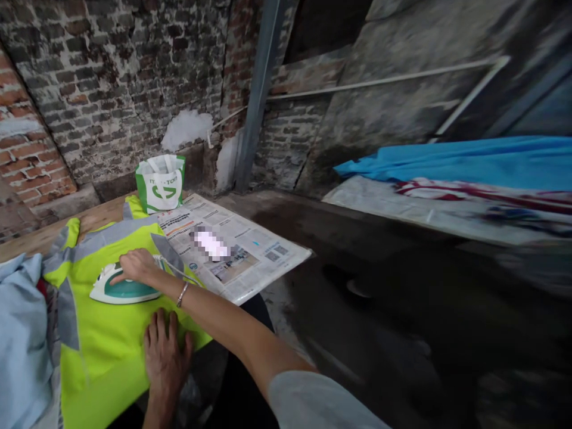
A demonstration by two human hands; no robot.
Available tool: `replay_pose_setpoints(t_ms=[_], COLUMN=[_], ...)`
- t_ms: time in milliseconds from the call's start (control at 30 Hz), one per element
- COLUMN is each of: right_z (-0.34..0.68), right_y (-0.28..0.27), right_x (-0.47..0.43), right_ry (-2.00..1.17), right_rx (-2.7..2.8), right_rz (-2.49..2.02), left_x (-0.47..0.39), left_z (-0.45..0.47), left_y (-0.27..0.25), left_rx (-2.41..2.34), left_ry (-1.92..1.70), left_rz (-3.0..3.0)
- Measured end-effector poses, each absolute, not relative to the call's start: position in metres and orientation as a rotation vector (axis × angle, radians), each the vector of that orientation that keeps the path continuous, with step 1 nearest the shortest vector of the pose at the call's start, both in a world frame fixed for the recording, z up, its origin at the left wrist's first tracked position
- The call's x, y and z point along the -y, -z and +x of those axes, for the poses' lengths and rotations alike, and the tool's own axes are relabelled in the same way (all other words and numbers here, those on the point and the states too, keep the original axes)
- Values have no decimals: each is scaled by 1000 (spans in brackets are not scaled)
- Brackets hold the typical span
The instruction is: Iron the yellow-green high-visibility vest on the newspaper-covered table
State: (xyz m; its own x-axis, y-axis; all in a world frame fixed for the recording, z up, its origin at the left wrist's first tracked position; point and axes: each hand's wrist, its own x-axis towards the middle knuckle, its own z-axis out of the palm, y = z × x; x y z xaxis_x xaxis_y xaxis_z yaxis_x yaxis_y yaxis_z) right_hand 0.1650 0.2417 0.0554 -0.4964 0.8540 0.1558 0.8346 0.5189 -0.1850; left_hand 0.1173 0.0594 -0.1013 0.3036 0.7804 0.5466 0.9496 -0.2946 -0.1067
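Observation:
A white and teal clothes iron (127, 291) rests on a bright yellow-green garment (107, 333) with grey bands, its tip pointing left. My right hand (137, 266) is wrapped round the iron's handle, and a bracelet circles that wrist. Nearer to me, my left hand (165, 351) lies on the garment with its fingers stretched out, just below the iron's heel. The garment is spread over the table and its near edge hangs down at the front. The iron's sole is hidden against the cloth.
Newspaper (268, 241) covers the table's right part. A green and white bag (161, 185) stands at the back. Light blue cloth (22, 345) lies at the left. Across a dark floor (379, 298), another surface (357, 196) bears blue fabric (469, 158). A brick wall (111, 77) rises behind.

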Motion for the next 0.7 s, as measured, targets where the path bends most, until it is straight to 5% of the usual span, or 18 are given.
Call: replay_pose_setpoints(t_ms=[367,700], right_z=[144,166], right_y=[-42,-48], right_x=[-299,-251], right_ry=[-30,-32], right_rx=[2332,2514], right_rz=[-1435,-1392], left_x=[-57,-59], left_z=[119,122], left_y=[99,99], left_rx=[1508,1536], left_ry=[584,671], left_rz=[-2146,-2132])
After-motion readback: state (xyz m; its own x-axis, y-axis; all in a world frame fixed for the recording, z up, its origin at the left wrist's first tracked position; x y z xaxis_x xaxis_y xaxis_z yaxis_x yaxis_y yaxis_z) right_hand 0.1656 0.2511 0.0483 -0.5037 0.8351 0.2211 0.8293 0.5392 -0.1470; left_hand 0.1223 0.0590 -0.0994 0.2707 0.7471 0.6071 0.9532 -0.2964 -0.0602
